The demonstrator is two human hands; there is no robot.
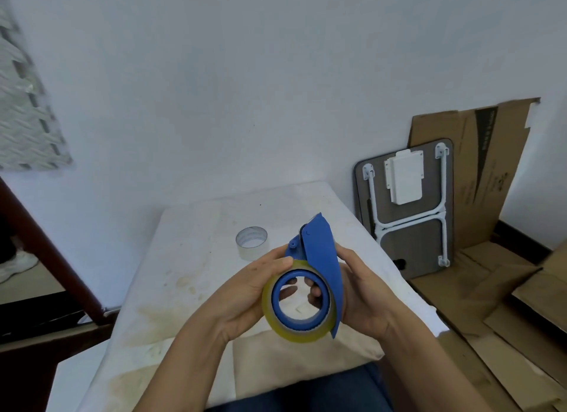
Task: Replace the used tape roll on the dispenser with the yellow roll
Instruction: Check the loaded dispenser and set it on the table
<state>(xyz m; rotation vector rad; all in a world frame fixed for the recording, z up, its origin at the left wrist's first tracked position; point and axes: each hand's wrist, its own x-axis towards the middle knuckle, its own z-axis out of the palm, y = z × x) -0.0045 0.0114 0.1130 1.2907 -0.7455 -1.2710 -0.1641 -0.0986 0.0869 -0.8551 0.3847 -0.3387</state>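
1. The shiny yellow tape roll (276,322) is sitting on the blue plastic dispenser (322,258), up above the stained white table (190,258).
2. It looks light, stiff and slippery, so holding its rim seems best.
3. The left hand (245,292) is closing around the roll; the right hand (362,289) is wrapping around the dispenser.
4. The used clear roll (252,243) is lying on the table behind.

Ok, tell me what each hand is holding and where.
Left hand grips the yellow tape roll by its outer rim; right hand grips the blue dispenser along its back edge. The roll sits on the dispenser's hub.
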